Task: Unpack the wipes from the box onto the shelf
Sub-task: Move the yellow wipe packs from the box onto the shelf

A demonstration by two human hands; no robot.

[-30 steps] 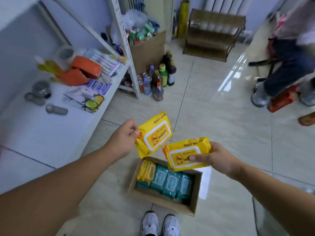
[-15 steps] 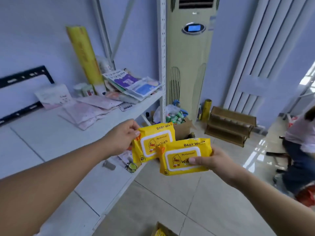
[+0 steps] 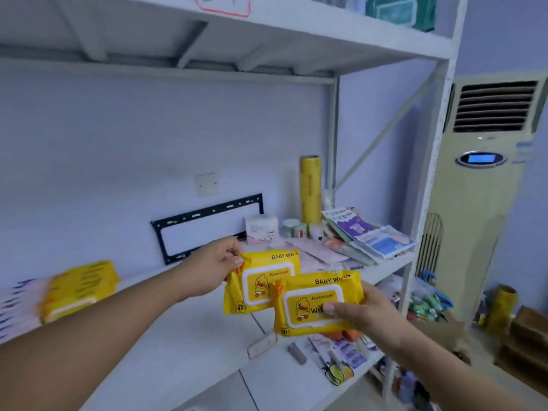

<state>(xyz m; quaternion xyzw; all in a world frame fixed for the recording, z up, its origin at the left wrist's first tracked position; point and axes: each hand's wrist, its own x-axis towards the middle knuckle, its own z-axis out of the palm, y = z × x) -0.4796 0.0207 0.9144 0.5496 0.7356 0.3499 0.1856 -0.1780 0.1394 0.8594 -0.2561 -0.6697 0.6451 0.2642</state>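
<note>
My left hand (image 3: 212,269) grips a yellow baby wipes pack (image 3: 257,279) by its left edge. My right hand (image 3: 360,311) holds a second yellow wipes pack (image 3: 308,304) with the thumb on its front; this pack overlaps the first one's lower right corner. Both packs hover in front of the white shelf (image 3: 184,330) at middle height. A stack of yellow wipes packs (image 3: 78,287) lies on that shelf at the far left, blurred. A green wipes pack (image 3: 400,10) sits on the top shelf. The box is out of view.
The shelf's right end holds a yellow film roll (image 3: 310,188), small jars, a white packet (image 3: 261,227) and magazines (image 3: 367,235). A lower shelf carries small items and leaflets (image 3: 341,355). A standing air conditioner (image 3: 477,188) is at the right, beside the shelf post (image 3: 430,173).
My view has swung up from the box on the floor to the shelf. Both hands have kept their packs and brought them closer together, now overlapping, in front of the middle shelf.
</note>
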